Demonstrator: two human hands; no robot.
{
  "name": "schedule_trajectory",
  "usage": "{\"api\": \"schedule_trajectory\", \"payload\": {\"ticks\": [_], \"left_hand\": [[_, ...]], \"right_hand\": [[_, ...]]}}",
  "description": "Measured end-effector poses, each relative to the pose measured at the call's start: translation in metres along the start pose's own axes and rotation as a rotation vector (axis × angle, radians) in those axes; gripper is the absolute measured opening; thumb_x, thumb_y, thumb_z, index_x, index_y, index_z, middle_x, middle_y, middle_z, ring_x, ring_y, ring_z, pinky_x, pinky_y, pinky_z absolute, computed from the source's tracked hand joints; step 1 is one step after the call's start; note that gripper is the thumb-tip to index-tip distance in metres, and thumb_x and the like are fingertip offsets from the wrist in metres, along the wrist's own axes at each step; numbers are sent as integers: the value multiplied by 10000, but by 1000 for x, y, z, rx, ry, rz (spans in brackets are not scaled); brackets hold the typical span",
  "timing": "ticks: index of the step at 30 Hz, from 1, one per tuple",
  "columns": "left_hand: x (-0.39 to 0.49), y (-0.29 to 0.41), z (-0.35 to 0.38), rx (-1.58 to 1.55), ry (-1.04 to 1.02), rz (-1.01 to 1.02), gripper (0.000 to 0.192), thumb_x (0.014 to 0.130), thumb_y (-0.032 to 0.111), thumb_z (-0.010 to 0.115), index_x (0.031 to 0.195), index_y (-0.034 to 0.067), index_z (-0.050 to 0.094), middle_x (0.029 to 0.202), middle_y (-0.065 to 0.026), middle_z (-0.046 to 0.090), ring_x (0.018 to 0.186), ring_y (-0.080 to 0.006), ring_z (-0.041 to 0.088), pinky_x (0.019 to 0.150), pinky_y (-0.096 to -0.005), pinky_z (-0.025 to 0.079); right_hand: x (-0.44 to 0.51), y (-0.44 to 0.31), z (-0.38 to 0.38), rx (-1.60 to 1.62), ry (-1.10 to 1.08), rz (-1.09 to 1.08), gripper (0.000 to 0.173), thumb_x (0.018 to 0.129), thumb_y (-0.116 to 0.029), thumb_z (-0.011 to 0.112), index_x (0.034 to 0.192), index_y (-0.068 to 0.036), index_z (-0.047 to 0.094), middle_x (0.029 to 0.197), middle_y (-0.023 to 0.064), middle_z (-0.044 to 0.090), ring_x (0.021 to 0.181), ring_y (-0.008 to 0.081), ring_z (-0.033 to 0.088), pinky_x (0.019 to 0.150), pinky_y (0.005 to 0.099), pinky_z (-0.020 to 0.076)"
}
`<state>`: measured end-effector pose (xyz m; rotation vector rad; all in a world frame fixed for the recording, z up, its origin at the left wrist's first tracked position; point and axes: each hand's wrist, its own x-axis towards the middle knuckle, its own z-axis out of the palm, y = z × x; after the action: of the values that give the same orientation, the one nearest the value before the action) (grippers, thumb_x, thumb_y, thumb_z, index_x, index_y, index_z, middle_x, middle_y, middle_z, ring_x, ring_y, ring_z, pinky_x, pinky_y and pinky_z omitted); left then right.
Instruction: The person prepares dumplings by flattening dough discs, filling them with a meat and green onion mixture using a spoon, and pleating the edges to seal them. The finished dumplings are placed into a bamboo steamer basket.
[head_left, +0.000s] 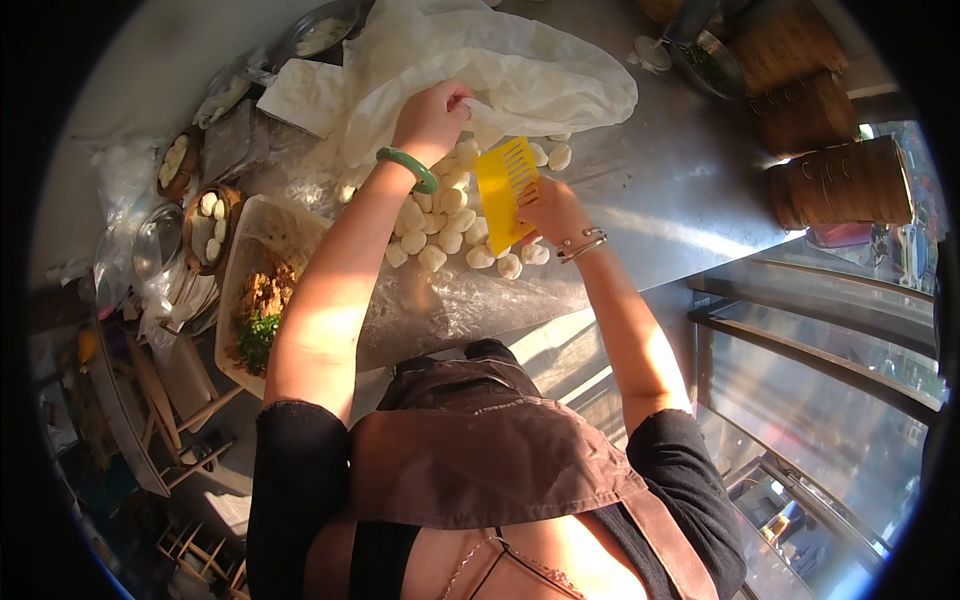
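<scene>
My left hand, with a green bangle at the wrist, pinches the near edge of a translucent plastic sheet. The sheet lies crumpled across the back of the metal worktable. In my right hand is a yellow plastic dough scraper with slots, held tilted over the dough. Many small pieces of white dough lie heaped between and below my hands, some partly hidden by the scraper, the sheet and my left forearm.
A plastic tub of minced filling and chopped greens stands left of the dough. Beyond it are a bamboo steamer with dough pieces and a white block or board. Stacked bamboo steamers and a metal bowl of greens stand at the right.
</scene>
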<state>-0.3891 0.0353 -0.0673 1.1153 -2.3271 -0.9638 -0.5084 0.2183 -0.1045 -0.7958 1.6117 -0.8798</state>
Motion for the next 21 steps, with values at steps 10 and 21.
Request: {"api": "schedule_trajectory", "payload": {"ticks": [10,21], "left_hand": [[3,17,-18,-206,22,-225,173,868,154,574,915,1,638,705,-56,649,602,-113,601,567,-265,474],[-8,18,-19,-244,43,-274,144,865,119,585,918,-7,630,698,-40,631,561,-89,552,537,-240,454]], "right_hand": [[-80,126,-14,416,385,114,243,779,-6,573,1001,90,550,870,148,653,656,237,677,504,307,564],[-67,65,6,537,135,78,307,825,7,543,1123,75,509,981,158,621,791,253,680,542,311,587]]}}
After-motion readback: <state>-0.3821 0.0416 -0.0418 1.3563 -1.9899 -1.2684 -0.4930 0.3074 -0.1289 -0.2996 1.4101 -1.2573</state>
